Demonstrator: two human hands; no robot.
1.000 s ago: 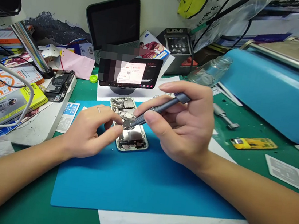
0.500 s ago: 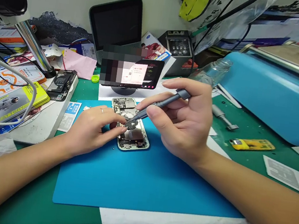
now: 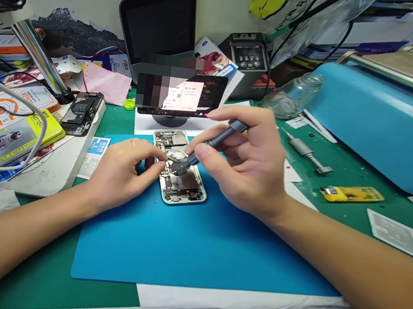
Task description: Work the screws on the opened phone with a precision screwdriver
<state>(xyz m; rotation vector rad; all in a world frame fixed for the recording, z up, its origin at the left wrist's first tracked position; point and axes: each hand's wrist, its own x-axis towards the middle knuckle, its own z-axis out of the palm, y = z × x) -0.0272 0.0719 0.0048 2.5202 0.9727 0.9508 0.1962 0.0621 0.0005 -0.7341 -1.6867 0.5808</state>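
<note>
Right hand [image 3: 250, 165] grips driver [image 3: 221, 135]; left hand [image 3: 122, 171], hold unclear; a tip slip could gouge the phone [image 3: 186, 183] between them.

left forearm [image 3: 24, 239] slants in from lower left; left grip [image 3: 122, 171] palm down, fingers curled, thumb and forefinger tips close together; contact between them too small to tell. right forearm [image 3: 351, 267] angles in from lower right; right grip [image 3: 245, 167] higher, palm turned inward, thumb against fingers in a pen-like hold. grips apart.
</note>
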